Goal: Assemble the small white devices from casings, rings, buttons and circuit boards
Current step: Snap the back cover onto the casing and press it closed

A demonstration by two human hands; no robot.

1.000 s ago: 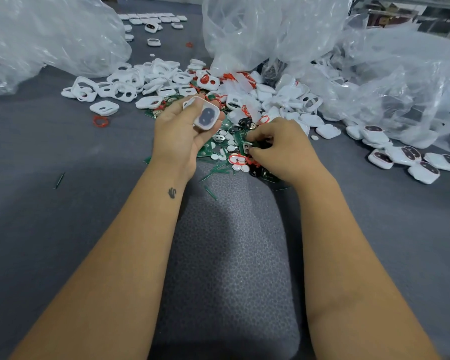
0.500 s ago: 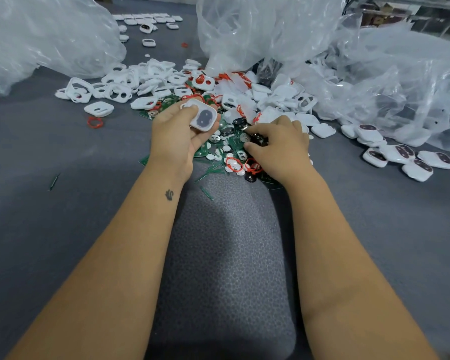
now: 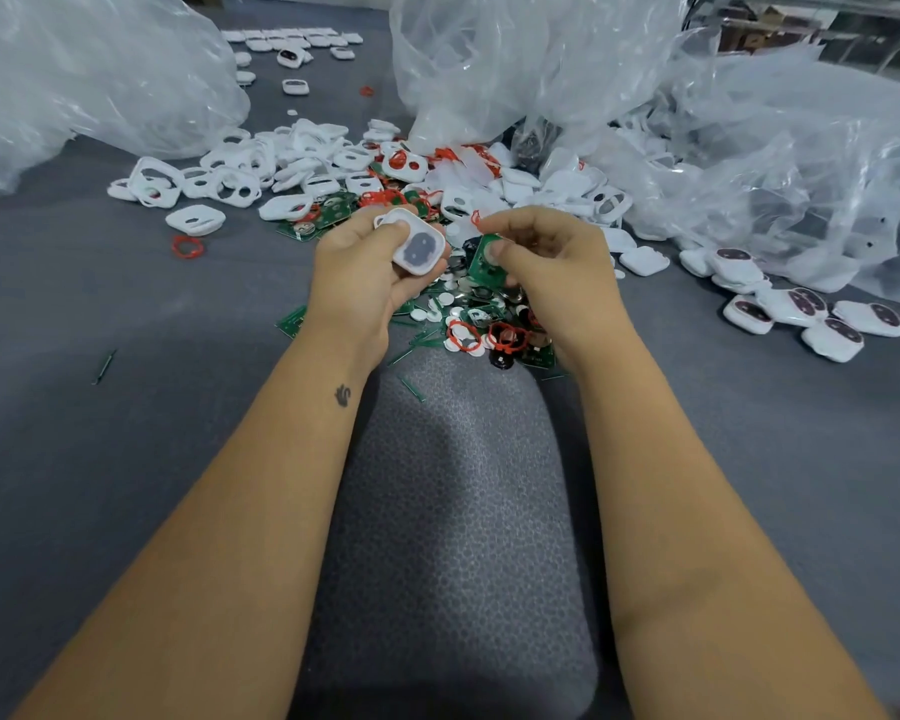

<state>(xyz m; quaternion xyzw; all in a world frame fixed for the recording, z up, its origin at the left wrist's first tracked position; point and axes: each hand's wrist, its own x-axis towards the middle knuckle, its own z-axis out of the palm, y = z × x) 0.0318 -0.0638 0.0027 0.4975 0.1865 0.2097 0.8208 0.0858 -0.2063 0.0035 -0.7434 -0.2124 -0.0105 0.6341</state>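
Observation:
My left hand (image 3: 357,272) grips a white casing (image 3: 418,245) with a dark oval insert facing up, thumb on its upper edge. Just to its right, my right hand (image 3: 552,262) pinches a green circuit board (image 3: 487,259) above the heap, thumb pressed on the board's pale round pad. Below both hands lies a heap of green boards, white round buttons (image 3: 445,298) and red rings (image 3: 463,336). Empty white casings (image 3: 196,219) spread to the left and behind.
Large clear plastic bags (image 3: 89,75) sit at the back left, centre and right. Several assembled white devices (image 3: 832,337) lie at the right. A lone red ring (image 3: 187,246) lies at the left. A grey textured pad (image 3: 463,511) lies between my forearms.
My right hand has lifted from the heap with a green circuit board and brought it up beside the casing. My left hand kept holding the casing in about the same place.

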